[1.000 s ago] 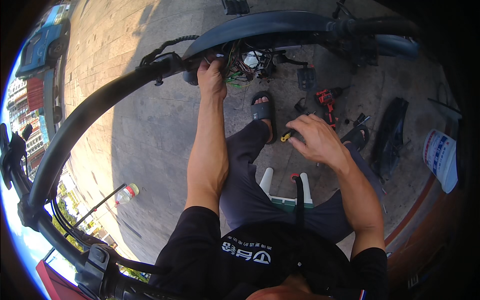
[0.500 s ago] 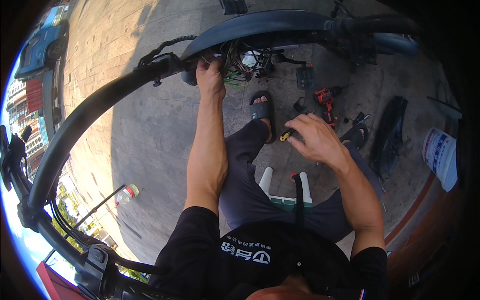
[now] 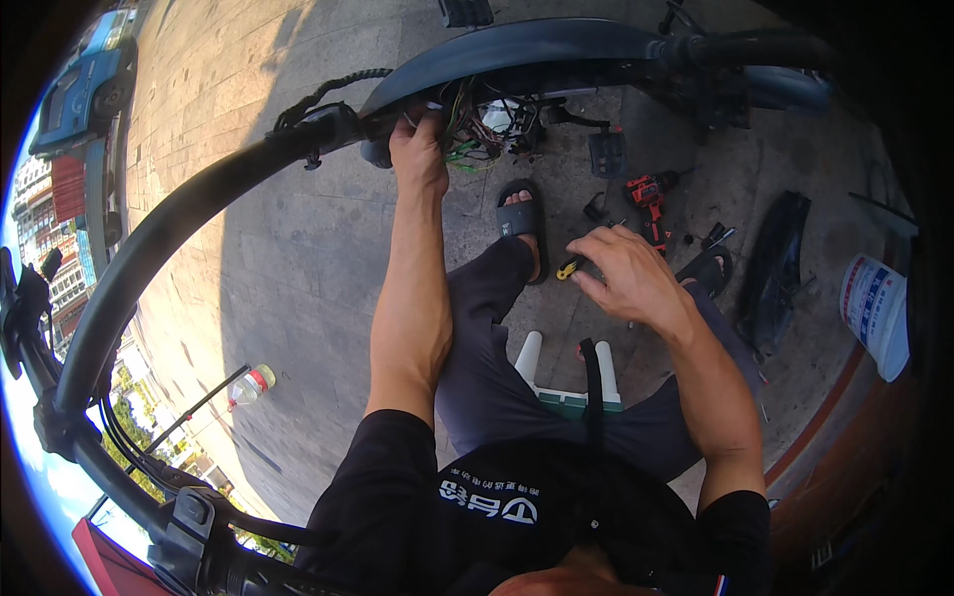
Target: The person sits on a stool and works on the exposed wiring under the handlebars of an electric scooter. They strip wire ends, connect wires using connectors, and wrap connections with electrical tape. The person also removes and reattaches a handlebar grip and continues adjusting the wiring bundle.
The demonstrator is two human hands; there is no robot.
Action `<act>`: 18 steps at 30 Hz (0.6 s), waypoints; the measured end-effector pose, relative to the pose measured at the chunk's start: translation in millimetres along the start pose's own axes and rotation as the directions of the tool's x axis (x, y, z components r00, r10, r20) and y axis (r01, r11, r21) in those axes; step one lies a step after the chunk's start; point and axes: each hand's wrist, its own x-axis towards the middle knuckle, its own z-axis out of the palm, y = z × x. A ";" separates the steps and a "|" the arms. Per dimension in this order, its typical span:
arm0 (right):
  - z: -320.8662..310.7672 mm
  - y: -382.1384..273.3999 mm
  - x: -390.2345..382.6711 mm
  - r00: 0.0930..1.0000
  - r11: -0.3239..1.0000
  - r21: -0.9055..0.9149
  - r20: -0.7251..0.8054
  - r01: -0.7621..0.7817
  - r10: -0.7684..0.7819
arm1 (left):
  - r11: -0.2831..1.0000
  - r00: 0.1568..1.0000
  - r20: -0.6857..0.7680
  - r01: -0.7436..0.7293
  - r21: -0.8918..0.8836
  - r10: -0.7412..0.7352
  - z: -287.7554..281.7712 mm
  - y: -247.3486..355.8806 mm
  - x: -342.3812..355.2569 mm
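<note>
My left hand [image 3: 418,159] reaches up to the underside of a dark bike frame [image 3: 517,48], beside a tangle of thin wires [image 3: 477,134] in several colours. Its fingers are pinched together at the frame's opening, and what lies between the fingertips is too small to make out. Lower and to the right, my right hand [image 3: 633,278] is curled above the ground, apart from the bike. Between its thumb and fingers is a small yellow-and-black hand tool [image 3: 566,269]; only its yellow end shows clearly, the remainder being covered by the hand.
A red-and-black cordless drill [image 3: 648,204] lies beyond my right hand. A pedal [image 3: 606,154] hangs near the wires. To the right are a long black cover [image 3: 780,258] and a white bucket [image 3: 874,313]. The handlebar [image 3: 119,477] and a plastic bottle [image 3: 250,388] are at left.
</note>
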 end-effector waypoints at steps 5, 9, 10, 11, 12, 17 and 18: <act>-1.0 -0.5 0.1 1.000 1.000 0.002 -0.001 -0.001 0.001 | 0.999 1.000 -0.010 0.013 0.035 -0.013 5.6 4.2 -4.1; -1.2 -0.5 0.1 1.000 1.000 0.001 0.005 -0.001 0.001 | 0.999 0.999 0.028 0.021 0.050 -0.022 5.2 4.6 -4.1; -1.1 -0.5 0.1 1.000 1.000 0.001 0.006 -0.002 0.002 | 0.998 0.999 0.040 0.018 0.055 -0.020 4.7 4.4 -3.8; -1.1 -0.3 0.2 1.000 1.000 0.001 0.008 -0.008 0.008 | 0.997 0.999 0.038 0.020 0.071 -0.023 4.4 4.3 -3.5; -1.1 -0.1 0.2 1.000 1.000 0.001 0.010 -0.005 0.005 | 0.996 0.999 0.037 0.024 0.086 -0.027 4.2 4.3 -3.5; -1.2 0.6 -0.3 1.000 1.000 -0.003 0.008 -0.010 0.010 | 0.988 1.000 -0.013 0.002 0.157 0.000 8.3 4.5 -5.7; -1.3 0.7 -0.5 1.000 1.000 0.004 0.001 0.002 -0.002 | 0.984 1.000 -0.022 -0.004 0.179 0.008 9.5 5.3 -6.2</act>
